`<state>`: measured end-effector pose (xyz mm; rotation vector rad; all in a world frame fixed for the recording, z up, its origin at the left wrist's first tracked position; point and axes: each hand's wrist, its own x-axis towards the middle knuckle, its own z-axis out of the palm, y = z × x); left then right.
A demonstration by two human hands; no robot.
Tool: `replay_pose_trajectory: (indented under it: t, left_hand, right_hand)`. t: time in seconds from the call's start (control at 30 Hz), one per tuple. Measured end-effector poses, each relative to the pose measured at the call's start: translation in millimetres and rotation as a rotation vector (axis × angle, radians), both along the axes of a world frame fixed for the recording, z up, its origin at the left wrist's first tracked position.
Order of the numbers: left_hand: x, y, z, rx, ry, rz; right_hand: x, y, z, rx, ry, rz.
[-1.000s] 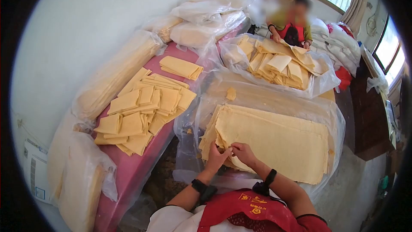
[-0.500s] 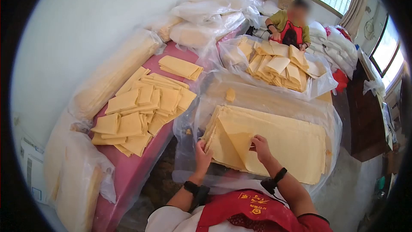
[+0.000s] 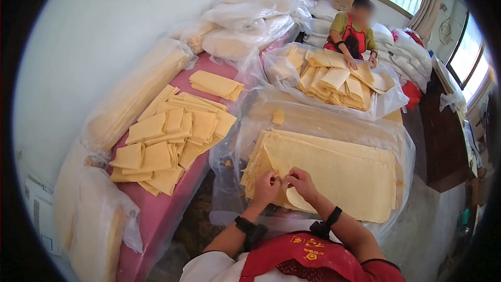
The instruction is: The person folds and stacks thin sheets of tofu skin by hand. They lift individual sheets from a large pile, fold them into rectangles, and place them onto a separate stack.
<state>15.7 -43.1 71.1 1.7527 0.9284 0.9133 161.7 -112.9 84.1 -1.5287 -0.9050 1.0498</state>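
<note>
A stack of wide, thin yellow sheets (image 3: 339,175) lies on clear plastic in front of me. My left hand (image 3: 266,188) is over the near left part of the stack, its fingers closed on the top sheet's lifted edge. Close beside it, my right hand (image 3: 301,184) pinches the same sheet, which is curled up between the two hands. A small yellow scrap (image 3: 278,116) rests on the plastic beyond the stack. To the left, folded yellow sheets (image 3: 180,128) are piled on a pink surface (image 3: 156,214).
Across the table a co-worker (image 3: 355,31) has both hands at a heap of folded sheets (image 3: 339,81) on plastic. Wrapped bundles (image 3: 135,94) line the wall at left. White sacks (image 3: 404,57) and a dark wooden cabinet (image 3: 443,136) stand at right.
My left hand has moved right, away from the stack's left edge, and my right hand slightly left, so they are now close together. The large folded-over corner has shrunk. The co-worker's hands have shifted onto the heap.
</note>
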Motion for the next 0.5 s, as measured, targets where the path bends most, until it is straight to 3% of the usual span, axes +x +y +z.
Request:
replay_pose_trajectory:
  t: [0.03, 0.23, 0.33, 0.4, 0.43, 0.5]
  left_hand:
    - [-5, 3, -7, -0.002, 0.000, 0.002]
    - [-53, 18, -62, -0.160, 0.186, 0.055]
    - [-62, 13, -47, -0.237, 0.292, -0.028]
    - [-57, 14, -11, 0.476, 0.402, 0.173]
    - [-53, 21, -8, 0.476, 0.401, 0.174]
    - [-40, 32, -9, 0.559, 0.444, -0.230]
  right_hand:
    - [3, -1, -6, -0.002, 0.000, 0.002]
    - [87, -36, -9, 0.063, 0.335, -0.532]
    - [76, -55, -17, -0.099, 0.313, -0.526]
    - [63, -55, -31, -0.126, 0.278, -0.468]
    - [49, -50, -25, -0.135, 0.292, -0.382]
    - [30, -42, -23, -0.141, 0.304, -0.305]
